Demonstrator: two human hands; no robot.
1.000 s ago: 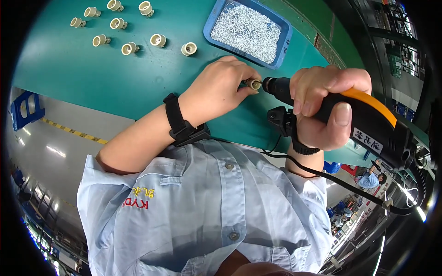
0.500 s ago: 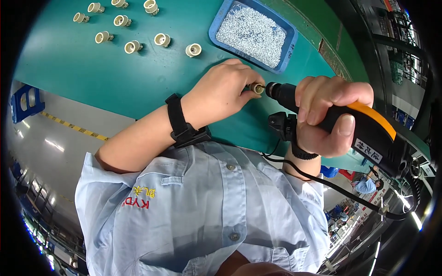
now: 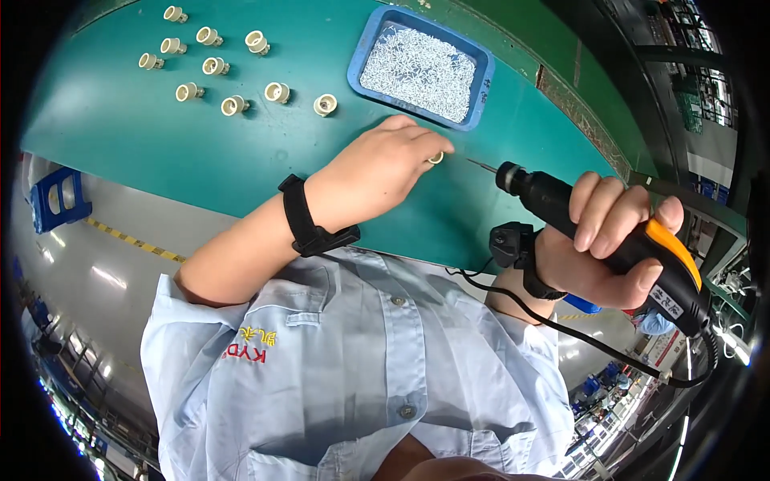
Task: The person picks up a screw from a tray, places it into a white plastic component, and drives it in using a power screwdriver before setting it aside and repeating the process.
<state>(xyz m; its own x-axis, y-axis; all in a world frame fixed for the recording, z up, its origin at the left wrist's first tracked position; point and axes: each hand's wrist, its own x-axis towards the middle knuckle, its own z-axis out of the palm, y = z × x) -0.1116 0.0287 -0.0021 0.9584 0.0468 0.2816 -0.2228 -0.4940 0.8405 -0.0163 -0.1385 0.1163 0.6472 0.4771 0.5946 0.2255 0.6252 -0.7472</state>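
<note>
Over the green table, my left hand is closed round a small cream lamp socket; only part of its rim shows past the fingers. My right hand grips a black and orange electric screwdriver. Its thin bit points left toward the socket, a short gap away from it. Several similar cream sockets stand or lie on the table at the upper left, the nearest one just beyond my left hand.
A blue tray of small silvery screws sits on the green table beyond my left hand. The screwdriver's black cable loops below my right arm. A blue stool stands on the floor at left.
The screwdriver has pulled back to the right, its bit coming out of the socket. My left hand has turned a little, hiding more of the socket. The view has shifted slightly.
</note>
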